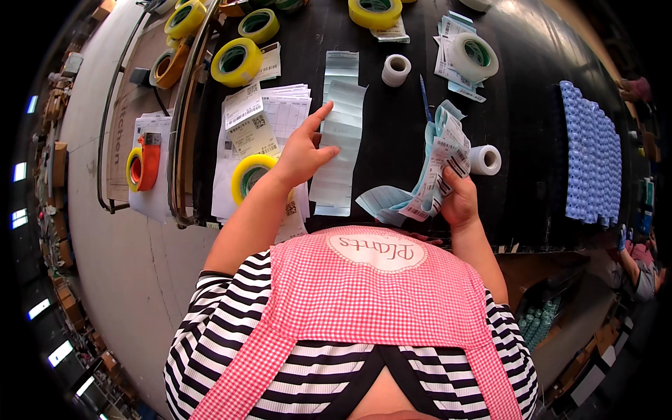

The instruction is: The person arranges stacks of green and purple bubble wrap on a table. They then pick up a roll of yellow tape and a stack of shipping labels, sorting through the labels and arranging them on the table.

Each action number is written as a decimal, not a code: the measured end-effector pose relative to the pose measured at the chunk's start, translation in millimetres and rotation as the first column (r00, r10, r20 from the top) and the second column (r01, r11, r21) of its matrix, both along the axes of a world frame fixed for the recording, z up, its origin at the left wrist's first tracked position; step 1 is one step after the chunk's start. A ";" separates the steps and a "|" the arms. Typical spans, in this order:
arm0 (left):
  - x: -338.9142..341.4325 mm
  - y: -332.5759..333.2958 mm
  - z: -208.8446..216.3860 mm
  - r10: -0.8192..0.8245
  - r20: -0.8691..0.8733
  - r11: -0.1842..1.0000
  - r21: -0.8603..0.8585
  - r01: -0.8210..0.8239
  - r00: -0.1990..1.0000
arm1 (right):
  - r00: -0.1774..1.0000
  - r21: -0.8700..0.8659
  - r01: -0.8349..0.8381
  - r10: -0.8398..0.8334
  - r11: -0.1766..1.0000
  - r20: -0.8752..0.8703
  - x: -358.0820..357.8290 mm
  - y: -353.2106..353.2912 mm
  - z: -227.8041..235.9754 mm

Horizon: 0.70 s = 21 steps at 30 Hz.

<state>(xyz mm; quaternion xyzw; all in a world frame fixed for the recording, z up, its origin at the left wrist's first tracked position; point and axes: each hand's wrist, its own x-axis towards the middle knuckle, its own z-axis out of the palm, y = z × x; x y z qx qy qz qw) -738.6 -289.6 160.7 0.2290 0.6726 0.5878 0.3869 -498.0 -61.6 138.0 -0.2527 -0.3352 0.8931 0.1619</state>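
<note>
Pale-blue strip (337,168) lies lengthwise on black table (392,122). Left hand (302,152) spread, gripping nothing, fingertips at strip's left edge; whether touching, cannot tell. Right hand (458,197) grasps folded band of printed labels (445,150), thumb on top, pale-blue end curling leftward near apron (378,301). White roll (477,160) just beside labels. Yellow tape roll (241,171) near left forearm, resting on papers (288,112).
</note>
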 end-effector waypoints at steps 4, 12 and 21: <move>-3.0 -3.0 -9.8 -0.010 -0.109 0.993 -0.117 -0.003 0.994 | 1.000 -0.018 -0.006 0.006 1.000 -0.021 -0.2 -1.4 0.2; 3.1 -2.8 -9.7 -0.080 -0.470 0.962 -0.267 -0.056 0.879 | 1.000 -0.024 -0.008 0.008 1.000 -0.027 -0.8 -0.8 -3.7; 12.8 -1.6 -15.8 -0.067 -0.640 0.960 -0.250 -0.125 0.766 | 1.000 0.013 -0.020 0.020 1.000 -0.016 -1.1 -3.7 -5.3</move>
